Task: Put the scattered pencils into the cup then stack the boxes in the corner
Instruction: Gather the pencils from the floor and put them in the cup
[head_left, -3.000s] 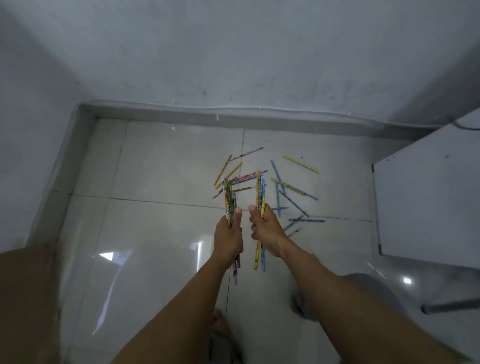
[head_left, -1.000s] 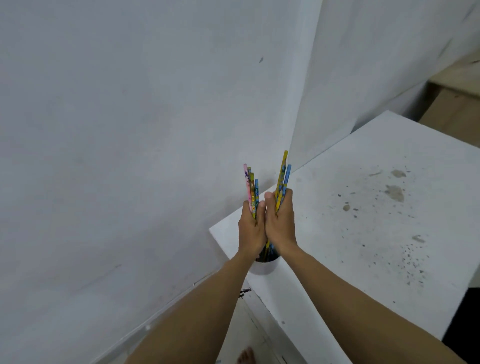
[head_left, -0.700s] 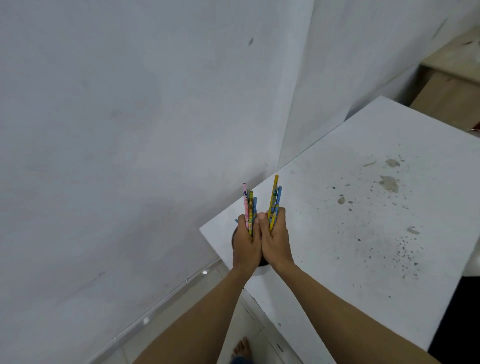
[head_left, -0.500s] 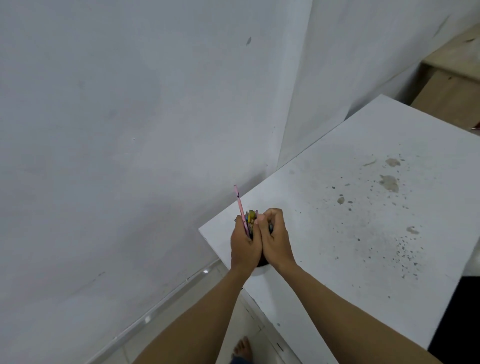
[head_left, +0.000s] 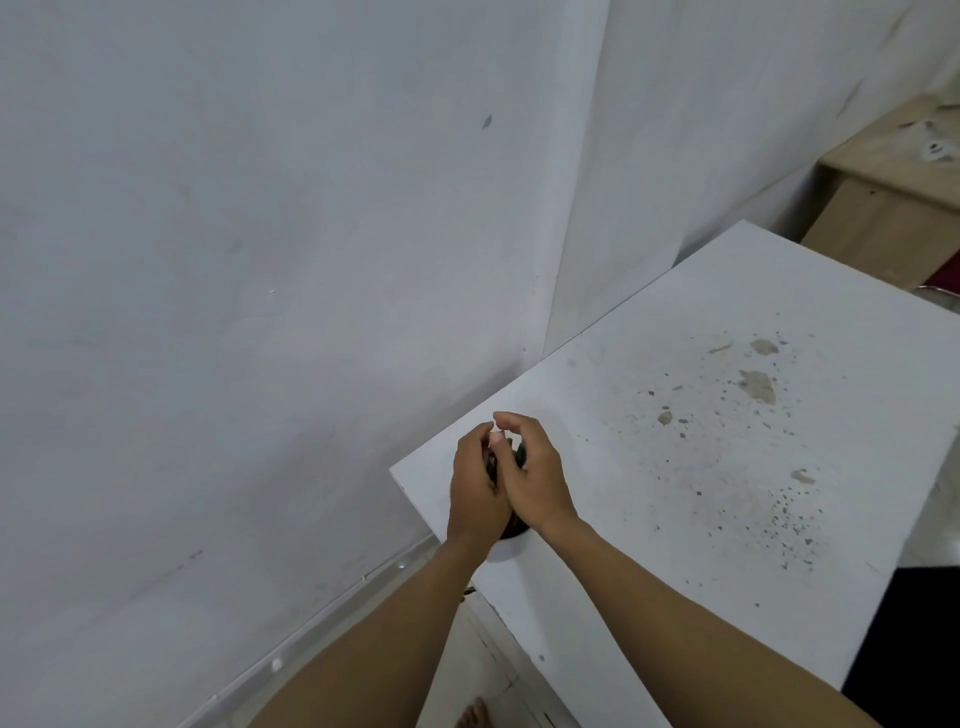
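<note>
White stained table (head_left: 727, 467) in wall corner. Our left hand (head_left: 475, 493) and right hand (head_left: 535, 486) cupped together over cup (head_left: 511, 532) at table edge, fingers loosely curled, grip contents hidden. Pencils not visible; boxes unseen, stacking left.

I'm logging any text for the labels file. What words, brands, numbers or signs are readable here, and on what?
None readable. The wall, table and wooden furniture show only marks and stains. The cup is almost wholly hidden behind the left hand and right hand, so any print there cannot be seen.
</note>
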